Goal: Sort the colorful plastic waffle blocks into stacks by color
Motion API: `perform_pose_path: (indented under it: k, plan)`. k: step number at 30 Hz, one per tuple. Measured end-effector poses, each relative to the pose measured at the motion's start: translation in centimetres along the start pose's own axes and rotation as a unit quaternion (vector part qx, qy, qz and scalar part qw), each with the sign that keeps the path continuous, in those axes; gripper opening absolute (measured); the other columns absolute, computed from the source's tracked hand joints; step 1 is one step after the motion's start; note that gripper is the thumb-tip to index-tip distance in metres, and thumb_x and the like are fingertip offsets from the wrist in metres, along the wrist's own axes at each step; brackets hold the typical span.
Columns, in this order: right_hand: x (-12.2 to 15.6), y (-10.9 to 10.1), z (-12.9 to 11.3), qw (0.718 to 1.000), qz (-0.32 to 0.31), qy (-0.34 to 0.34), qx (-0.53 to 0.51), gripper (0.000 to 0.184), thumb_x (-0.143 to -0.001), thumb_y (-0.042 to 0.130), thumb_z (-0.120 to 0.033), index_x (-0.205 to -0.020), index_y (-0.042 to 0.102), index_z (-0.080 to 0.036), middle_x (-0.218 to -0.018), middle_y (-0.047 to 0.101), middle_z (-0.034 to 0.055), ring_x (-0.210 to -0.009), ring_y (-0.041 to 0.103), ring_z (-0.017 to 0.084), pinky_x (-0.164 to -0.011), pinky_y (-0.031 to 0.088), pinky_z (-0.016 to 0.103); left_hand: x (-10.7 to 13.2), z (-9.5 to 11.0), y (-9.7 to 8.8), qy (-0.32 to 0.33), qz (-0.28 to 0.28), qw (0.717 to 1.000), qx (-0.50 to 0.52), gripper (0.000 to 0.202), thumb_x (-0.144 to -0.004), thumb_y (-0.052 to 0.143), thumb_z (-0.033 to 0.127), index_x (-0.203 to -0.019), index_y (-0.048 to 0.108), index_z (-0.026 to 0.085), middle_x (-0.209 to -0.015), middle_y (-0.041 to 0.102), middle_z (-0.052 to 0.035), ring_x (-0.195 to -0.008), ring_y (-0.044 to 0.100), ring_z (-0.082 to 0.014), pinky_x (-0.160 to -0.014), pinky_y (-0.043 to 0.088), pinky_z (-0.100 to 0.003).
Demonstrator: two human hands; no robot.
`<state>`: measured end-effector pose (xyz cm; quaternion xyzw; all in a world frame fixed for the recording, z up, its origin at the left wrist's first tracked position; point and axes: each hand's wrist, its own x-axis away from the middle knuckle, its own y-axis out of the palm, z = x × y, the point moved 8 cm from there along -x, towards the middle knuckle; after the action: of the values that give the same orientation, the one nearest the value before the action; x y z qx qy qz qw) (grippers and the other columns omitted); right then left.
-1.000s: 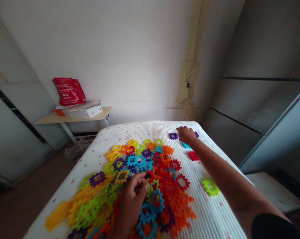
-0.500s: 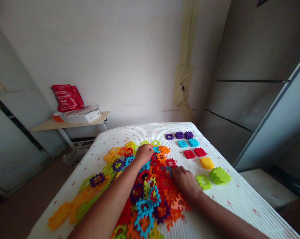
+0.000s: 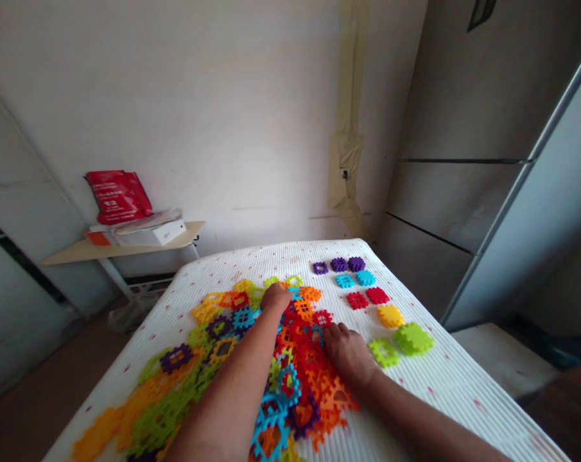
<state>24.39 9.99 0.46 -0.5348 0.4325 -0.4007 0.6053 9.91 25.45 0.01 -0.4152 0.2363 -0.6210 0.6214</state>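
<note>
A heap of flat, toothed plastic building tiles (image 3: 307, 350) in several colours covers the middle of the table. My left hand (image 3: 275, 297) is at the far side of the heap, fingers curled down among light-green, orange and blue tiles. Its fingertips are hidden, so what they hold cannot be made out. On the heap's right edge rests my right hand (image 3: 345, 348), fingers stretched forward beside a red window tile (image 3: 323, 318). No tile shows in its grasp.
To the right lie sorted groups: purple tiles (image 3: 339, 264), blue tiles (image 3: 366, 278), red tiles (image 3: 377, 295), a yellow stack (image 3: 390, 315) and a green stack (image 3: 414, 339). A side table (image 3: 73, 251) holds a red bag (image 3: 118, 196) and a white box (image 3: 162, 232).
My left hand has tipped from a raised fist down into the tiles at the far side. My right hand stays at the heap's right edge. The view has shifted slightly right.
</note>
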Motion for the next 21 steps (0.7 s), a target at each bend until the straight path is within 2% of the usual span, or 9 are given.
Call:
perform_pose_path:
  k: [2, 4, 7, 9, 12, 15, 17, 19, 21]
  plan:
    - [0.0, 0.0, -0.1, 1.000, -0.003, -0.002, 0.007, 0.024, -0.087, 0.040, -0.011, -0.095, 0.062, -0.015, -0.094, 0.064, 0.0135, -0.087, 0.058, 0.024, -0.066, 0.050, 0.031, 0.1, -0.6, -0.2, -0.001, 0.000, 0.999, 0.044, 0.033, -0.085, 0.056, 0.036, -0.112, 0.055, 0.017, -0.112, 0.058, -0.0068, -0.098, 0.059, -0.0199, -0.082, 0.050, -0.039]
    - [-0.1, 0.1, -0.1, 1.000, -0.005, -0.004, 0.011, 0.024, -0.088, 0.040, -0.011, -0.095, 0.062, -0.014, -0.094, 0.064, 0.0137, -0.088, 0.058, 0.024, -0.065, 0.050, 0.031, 0.6, -1.2, -0.6, 0.005, 0.009, 0.995, 0.099, 0.032, -0.085, 0.057, 0.034, -0.110, 0.056, 0.016, -0.108, 0.059, -0.0065, -0.094, 0.060, -0.0195, -0.077, 0.051, -0.036]
    - [-0.3, 0.4, -0.1, 1.000, 0.003, -0.005, 0.008, 0.024, -0.088, 0.040, -0.012, -0.097, 0.062, -0.015, -0.094, 0.064, 0.0136, -0.088, 0.059, 0.024, -0.065, 0.049, 0.031, 2.2, -2.4, -1.8, 0.023, 0.029, 0.981, 0.191, 0.021, -0.080, 0.059, 0.030, -0.090, 0.062, 0.012, -0.078, 0.063, -0.0035, -0.071, 0.061, -0.0158, -0.060, 0.047, -0.026]
    - [-0.4, 0.5, 0.1, 1.000, 0.015, -0.006, 0.003, 0.023, -0.089, 0.040, -0.014, -0.096, 0.062, -0.015, -0.092, 0.064, 0.0131, -0.087, 0.059, 0.024, -0.065, 0.049, 0.031, 4.1, -3.3, -2.5, 0.042, 0.036, 0.967, 0.250, 0.017, -0.073, 0.061, 0.029, -0.077, 0.062, 0.013, -0.060, 0.057, 0.0001, -0.058, 0.057, -0.0134, -0.051, 0.040, -0.022]
    - [-0.6, 0.2, 0.6, 1.000, 0.020, 0.003, -0.010, 0.023, -0.090, 0.039, -0.017, -0.091, 0.062, -0.016, -0.086, 0.065, 0.0107, -0.081, 0.060, 0.022, -0.064, 0.048, 0.029, 7.5, -4.7, -3.1, 0.065, 0.028, 0.946, 0.317, 0.020, -0.065, 0.061, 0.035, -0.070, 0.059, 0.015, -0.051, 0.053, 0.0028, -0.050, 0.051, -0.0113, -0.047, 0.036, -0.021]
    - [-0.4, -1.5, 0.7, 0.998, 0.041, 0.020, -0.041, 0.020, -0.089, 0.042, -0.017, -0.093, 0.062, -0.017, -0.085, 0.066, 0.0086, -0.079, 0.061, 0.020, -0.068, 0.048, 0.029, 10.9, -6.1, -2.5, 0.078, -0.003, 0.927, 0.367, 0.028, -0.060, 0.064, 0.042, -0.067, 0.059, 0.015, -0.049, 0.054, 0.0024, -0.046, 0.048, -0.0106, -0.046, 0.035, -0.022]
    - [-0.1, -3.5, -0.2, 0.992, 0.087, -0.003, -0.092, 0.022, -0.087, 0.047, -0.021, -0.105, 0.059, -0.017, -0.100, 0.066, 0.0098, -0.089, 0.060, 0.020, -0.077, 0.047, 0.030, 12.7, -6.8, -1.7, 0.077, -0.031, 0.913, 0.399, 0.029, -0.059, 0.066, 0.043, -0.066, 0.059, 0.015, -0.048, 0.054, 0.0027, -0.043, 0.045, -0.0098, -0.045, 0.034, -0.022]
    - [0.4, -5.4, -2.1, 0.979, 0.132, -0.061, -0.142, 0.038, -0.084, 0.054, -0.028, -0.120, 0.052, -0.017, -0.120, 0.059, 0.0116, -0.103, 0.055, 0.022, -0.086, 0.045, 0.033, 14.0, -7.3, -0.9, 0.076, -0.052, 0.905, 0.415, 0.029, -0.060, 0.067, 0.043, -0.066, 0.060, 0.015, -0.047, 0.053, 0.0031, -0.043, 0.044, -0.0096, -0.045, 0.033, -0.022]
    - [0.8, -6.3, -4.1, 0.970, 0.145, -0.117, -0.158, 0.053, -0.079, 0.060, -0.031, -0.128, 0.046, -0.018, -0.131, 0.051, 0.0123, -0.111, 0.050, 0.024, -0.091, 0.044, 0.036, 14.9, -7.4, -0.4, 0.079, -0.062, 0.905, 0.413, 0.029, -0.062, 0.067, 0.043, -0.068, 0.060, 0.015, -0.048, 0.054, 0.0033, -0.045, 0.045, -0.0098, -0.047, 0.033, -0.022]
